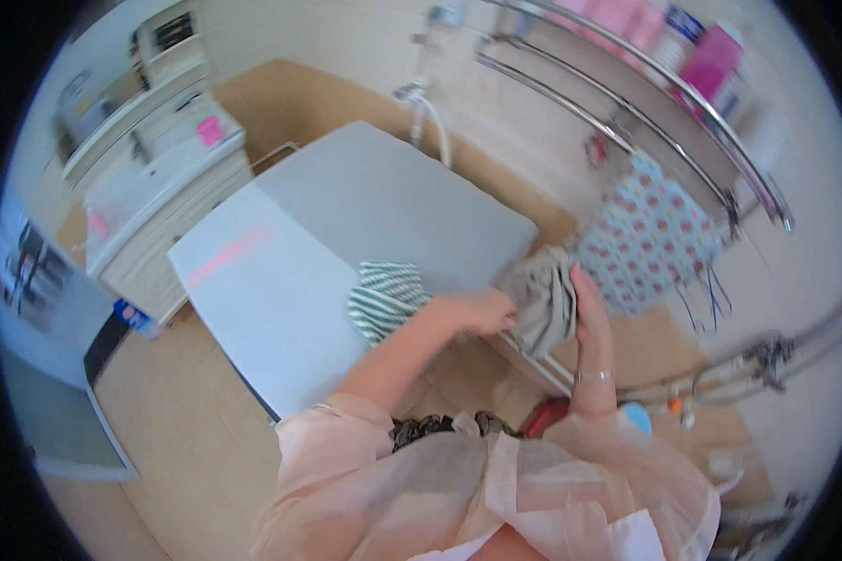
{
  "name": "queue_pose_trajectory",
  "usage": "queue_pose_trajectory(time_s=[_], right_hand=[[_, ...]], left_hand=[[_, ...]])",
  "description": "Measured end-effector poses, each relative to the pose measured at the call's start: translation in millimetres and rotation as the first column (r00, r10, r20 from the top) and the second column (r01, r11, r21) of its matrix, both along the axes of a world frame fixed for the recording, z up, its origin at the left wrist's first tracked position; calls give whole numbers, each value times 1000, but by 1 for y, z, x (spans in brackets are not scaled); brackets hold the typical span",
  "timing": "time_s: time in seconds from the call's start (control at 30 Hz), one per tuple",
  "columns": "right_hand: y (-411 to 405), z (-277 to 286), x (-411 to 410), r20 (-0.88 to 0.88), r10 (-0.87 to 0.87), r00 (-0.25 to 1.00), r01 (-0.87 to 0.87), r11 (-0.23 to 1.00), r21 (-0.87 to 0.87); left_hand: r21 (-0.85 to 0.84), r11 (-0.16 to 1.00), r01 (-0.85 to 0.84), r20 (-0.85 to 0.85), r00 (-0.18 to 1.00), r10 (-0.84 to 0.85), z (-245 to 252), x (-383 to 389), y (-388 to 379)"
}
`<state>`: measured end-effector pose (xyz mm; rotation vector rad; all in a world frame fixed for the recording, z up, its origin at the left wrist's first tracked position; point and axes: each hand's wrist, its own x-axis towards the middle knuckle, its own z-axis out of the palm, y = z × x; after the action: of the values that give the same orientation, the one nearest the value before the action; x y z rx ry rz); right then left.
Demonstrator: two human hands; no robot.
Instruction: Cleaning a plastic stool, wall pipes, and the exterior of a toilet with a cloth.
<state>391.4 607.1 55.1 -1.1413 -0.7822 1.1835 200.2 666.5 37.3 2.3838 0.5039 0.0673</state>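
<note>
A bunched grey cloth or garment with dark lines [542, 301] is between my hands, over the near right corner of a large flat board or table top [400, 203] covered in grey and white. My right hand [591, 298] holds the cloth's right side, fingers partly behind it. My left hand [488, 312] is curled at the cloth's left edge, slightly blurred; whether it pinches the fabric is unclear. A green-and-white striped cloth [386, 298] lies on the near part of the board, just beyond my left forearm.
A washbasin cabinet [175, 231] with a pink cup [209, 131] stands at the left. On the right wall are a chrome towel rack [568, 102] with bottles, a hanging blue patterned cloth [649, 238] and a pipe fixture [768, 357]. A white hose [438, 130] hangs behind the board.
</note>
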Motion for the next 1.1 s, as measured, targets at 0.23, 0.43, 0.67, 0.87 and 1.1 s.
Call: queue_pose_trajectory(time_s=[0.23,0.43,0.67,0.87,1.1], right_hand=[[-54,12,21,-637,269,723,-116,955,272],[-155,-41,47,-458,160,874,-165,986,29],[-334,-120,95,-244,-79,967,20,972,-235],[-429,-162,130,-183,-153,971,36,852,-523],[-442,-249,124,-228,-326,918,110,758,-643]], left_hand=[[-53,998,16,-143,989,-24,20,33,-48],[-169,981,95,-34,994,-102,-70,79,-107],[-523,852,26,-317,922,-222,-171,105,-236],[-245,969,33,-738,641,-209,-277,84,-326],[-298,917,-264,-747,663,-52,-320,18,-364]])
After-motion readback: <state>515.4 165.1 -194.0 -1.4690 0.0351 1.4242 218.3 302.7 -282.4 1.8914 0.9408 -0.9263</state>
